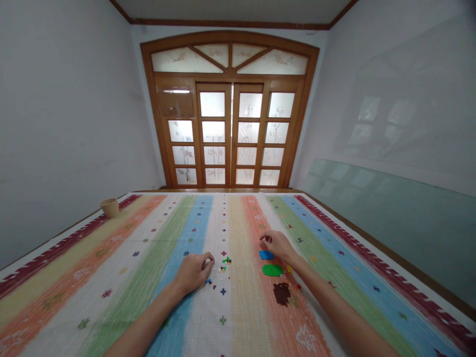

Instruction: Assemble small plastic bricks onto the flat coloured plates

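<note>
My left hand rests low over the cloth with its fingers curled in and thumb near the index finger. Anything it holds is too small to make out. Just right of it lie loose small coloured pieces, with a few blue and dark pieces below its fingertips. My right hand is closed in a pinch above a blue patch of pieces; what is between its fingertips cannot be seen. Nearer me are a green patch of pieces and a brown patch of pieces. Yellow pieces show beside my right wrist.
A striped tablecloth covers the table. A tan paper cup stands near the left edge. One red piece lies close to my right forearm. Beyond the table are wooden glazed doors; a pale glass panel leans at right.
</note>
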